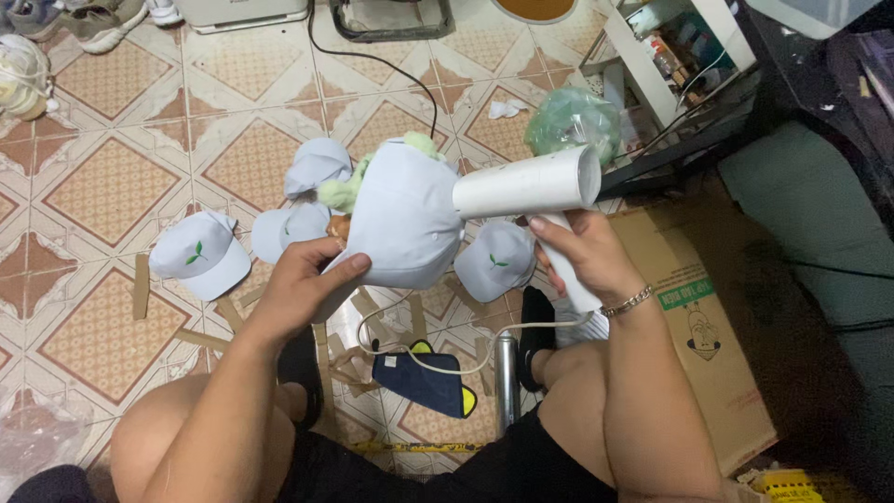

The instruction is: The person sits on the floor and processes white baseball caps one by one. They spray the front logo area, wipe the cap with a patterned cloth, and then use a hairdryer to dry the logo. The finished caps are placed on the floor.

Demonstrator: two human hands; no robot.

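1 flattened brown cardboard box (689,307) is lying on the patterned tile floor (102,186) at the person's right, the largest thing here. Above the knees, the left hand (303,279) is gripping a pale blue fabric cap (405,224) by its lower edge, fingers curled around the cloth, with a green plush toy (349,186) poking out behind it. The right hand (582,251) is clenching the handle of a white plastic hair dryer (526,184), its barrel touching the cap's side. 4 more pale blue caps (200,253) are lying on the tiles below. A navy and yellow pouch (424,382) is sitting between the feet.
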